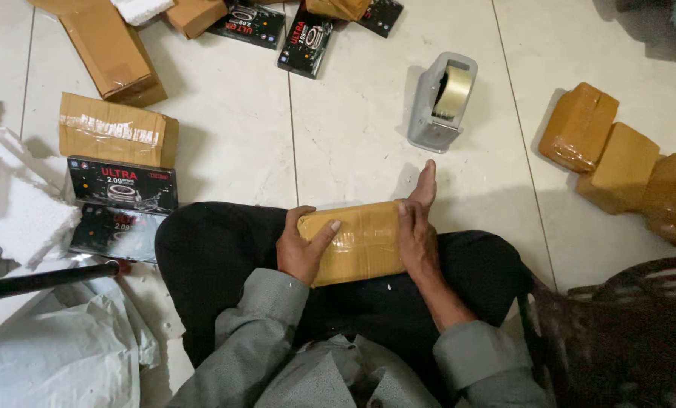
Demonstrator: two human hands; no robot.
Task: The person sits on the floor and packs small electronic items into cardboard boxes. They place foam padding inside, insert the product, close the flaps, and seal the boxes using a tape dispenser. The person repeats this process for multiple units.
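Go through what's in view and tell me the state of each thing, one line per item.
Brown parcel: wrapped and taped, lying on the lap.
Left hand: gripping the parcel's left end.
Right hand: pressed flat on the parcel's right end.
Tape dispenser: upright on the floor, roll loaded.
Wrapped parcels: taped shut, grouped at right.
Black boxes: closed, unwrapped, stacked at left.
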